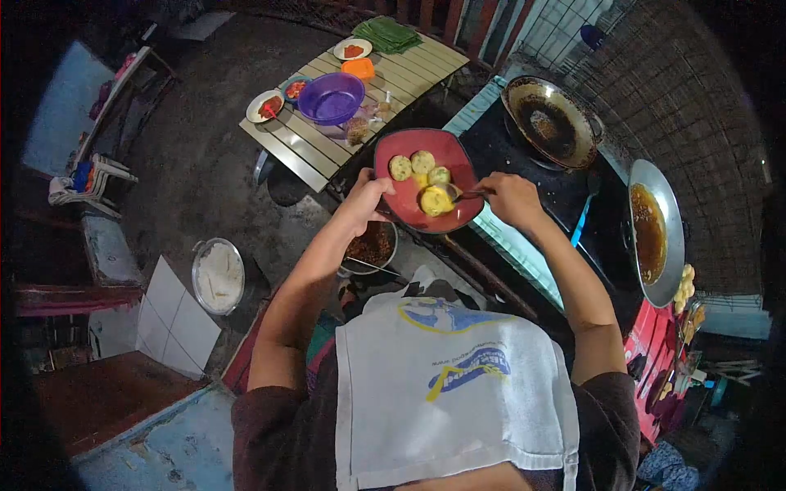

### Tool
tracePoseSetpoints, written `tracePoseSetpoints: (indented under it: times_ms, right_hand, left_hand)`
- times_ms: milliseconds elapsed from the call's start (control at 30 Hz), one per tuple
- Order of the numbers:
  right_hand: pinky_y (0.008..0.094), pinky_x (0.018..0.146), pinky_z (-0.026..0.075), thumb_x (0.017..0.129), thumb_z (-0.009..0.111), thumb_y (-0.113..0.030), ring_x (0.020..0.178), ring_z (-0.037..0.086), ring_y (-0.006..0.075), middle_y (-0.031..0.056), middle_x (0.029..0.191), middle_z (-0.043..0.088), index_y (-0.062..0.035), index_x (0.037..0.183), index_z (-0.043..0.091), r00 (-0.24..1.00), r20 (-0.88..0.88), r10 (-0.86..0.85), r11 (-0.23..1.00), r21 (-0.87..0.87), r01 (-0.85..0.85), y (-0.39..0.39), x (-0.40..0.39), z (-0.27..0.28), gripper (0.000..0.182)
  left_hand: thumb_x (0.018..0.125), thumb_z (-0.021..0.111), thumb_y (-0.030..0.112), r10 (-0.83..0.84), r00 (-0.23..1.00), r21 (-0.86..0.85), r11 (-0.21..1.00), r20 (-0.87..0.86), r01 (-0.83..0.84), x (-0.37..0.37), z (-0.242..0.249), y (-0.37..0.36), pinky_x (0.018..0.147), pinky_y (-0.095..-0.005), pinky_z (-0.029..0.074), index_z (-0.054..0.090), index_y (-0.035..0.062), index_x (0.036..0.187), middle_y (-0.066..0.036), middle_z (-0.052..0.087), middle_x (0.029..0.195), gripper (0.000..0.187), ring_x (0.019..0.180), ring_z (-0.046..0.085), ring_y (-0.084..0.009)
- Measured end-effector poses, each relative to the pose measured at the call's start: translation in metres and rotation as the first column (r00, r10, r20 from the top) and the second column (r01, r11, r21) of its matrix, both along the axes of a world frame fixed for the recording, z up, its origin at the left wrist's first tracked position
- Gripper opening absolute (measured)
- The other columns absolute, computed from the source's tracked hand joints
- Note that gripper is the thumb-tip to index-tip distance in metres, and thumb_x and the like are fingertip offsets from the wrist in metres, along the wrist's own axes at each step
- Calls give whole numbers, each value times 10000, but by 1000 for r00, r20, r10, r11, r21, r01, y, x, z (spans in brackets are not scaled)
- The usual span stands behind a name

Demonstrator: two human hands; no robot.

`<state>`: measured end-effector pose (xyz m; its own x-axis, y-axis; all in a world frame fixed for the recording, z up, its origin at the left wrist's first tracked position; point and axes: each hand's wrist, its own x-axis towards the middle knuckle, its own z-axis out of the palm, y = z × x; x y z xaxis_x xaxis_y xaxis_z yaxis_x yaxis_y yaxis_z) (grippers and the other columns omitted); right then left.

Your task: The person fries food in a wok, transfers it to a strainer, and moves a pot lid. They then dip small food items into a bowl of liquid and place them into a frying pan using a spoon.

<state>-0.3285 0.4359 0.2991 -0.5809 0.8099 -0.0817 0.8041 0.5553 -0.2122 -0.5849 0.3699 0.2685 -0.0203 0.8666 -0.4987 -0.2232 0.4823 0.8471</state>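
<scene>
A red square plate [395, 196] is tilted in front of me, with my left hand [366, 203] gripping its left edge. On it lie several round yellowish patties [422, 161], and yellow liquid shows around them. My right hand [512, 199] is closed round the handle of a utensil [468, 195], probably a fork or spoon. The utensil's tip is at the patty nearest to me, which looks coated in yellow. Below my left hand, a pot of brown food [372, 244] is partly hidden by the plate and forearm.
A slatted table [299, 147] ahead holds a purple basin [332, 98], small dishes and green leaves [386, 35]. On the right, a dark stove [524, 164] bears a blackened wok [548, 123]; a pan of oil [648, 233] sits beside it. A pot of white contents [219, 276] stands left.
</scene>
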Motion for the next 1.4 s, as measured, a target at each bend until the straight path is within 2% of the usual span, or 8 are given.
tracePoseSetpoints:
  times_ms: [100,167,300,600,1000,1167,1333,1400]
  right_hand:
    - [377,681,483,699,519,-78,806,600,231,60,836,603,-142,904,661,992,-122,14,1000,25,-11,-7,4,13,257]
    - [358,689,476,674,521,-51,799,588,224,45,828,600,-134,890,661,964,-138,228,938,295,-180,-15,11,30,271]
    - [340,687,470,653,532,-35,775,575,214,35,811,591,-119,882,659,977,-145,157,894,440,-79,-30,15,49,275]
    - [305,623,451,698,532,-130,763,553,191,42,767,542,-108,767,600,984,164,65,789,596,-152,-28,-7,28,99]
    - [381,688,494,716,528,-161,824,605,276,89,876,617,-171,908,664,995,87,-56,991,-115,66,10,-10,5,235]
    - [369,676,488,722,537,-101,793,602,255,52,820,608,-151,873,664,981,-185,64,989,141,-38,-15,-7,38,203]
    - [347,647,480,702,541,-70,732,593,228,51,785,591,-133,866,659,985,-125,120,926,373,-65,-23,1,50,212]
    - [338,637,476,697,541,-77,711,588,220,53,773,584,-125,853,655,994,-69,90,886,461,-48,-20,4,46,200]
  left_hand:
    - [672,522,174,-13,1000,-43,999,15,14,-3,-4,3,796,-511,444,285,86,1272,-129,369,1251,651,1108,430,-271]
    - [672,524,172,-29,999,-21,999,17,30,-7,-8,7,790,-506,450,275,79,1274,-132,376,1244,658,1103,437,-276]
    - [669,531,170,24,1000,4,1000,-4,-24,-2,6,5,778,-493,464,240,57,1282,-148,391,1228,688,1102,442,-287]
    - [647,558,174,9,1000,55,998,2,-9,-1,11,7,737,-493,466,285,33,1153,-169,413,1130,592,1040,453,-293]
    - [663,548,165,73,997,-13,997,12,-72,0,0,2,726,-477,471,296,43,1146,-179,411,1154,558,1068,436,-304]
    - [673,540,162,94,995,22,995,16,-94,-2,-2,5,716,-472,474,291,51,1146,-176,412,1152,546,1038,461,-297]
    - [675,542,158,88,995,54,994,49,-91,-1,-1,10,693,-464,482,298,55,1119,-168,416,1128,517,995,483,-288]
    - [675,527,151,97,995,18,995,26,-97,0,1,12,748,-441,485,249,50,1274,-136,430,1188,668,1037,495,-267]
